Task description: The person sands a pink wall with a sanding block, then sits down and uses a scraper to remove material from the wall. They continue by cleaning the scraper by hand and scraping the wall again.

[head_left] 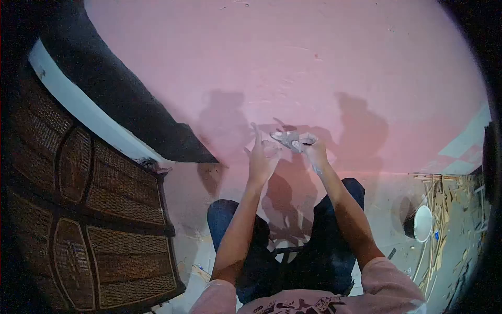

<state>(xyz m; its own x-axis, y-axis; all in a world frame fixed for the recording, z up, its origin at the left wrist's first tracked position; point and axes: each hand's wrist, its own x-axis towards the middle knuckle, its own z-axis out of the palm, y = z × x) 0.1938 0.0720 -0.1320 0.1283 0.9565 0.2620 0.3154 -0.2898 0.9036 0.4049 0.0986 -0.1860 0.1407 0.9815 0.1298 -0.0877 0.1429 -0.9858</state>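
Tool [285, 138], pale-smeared, held in the right hand [312, 148] before the pink wall [314, 57], left hand [264, 158] beside it, fingers spread; judged light, stiff, perhaps slippery where coated, best gripped at the right-hand end.

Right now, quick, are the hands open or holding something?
Left hand: open, with nothing to be seen in it.
Right hand: closed, holding a grey-smeared tool; I can't tell exactly what kind.
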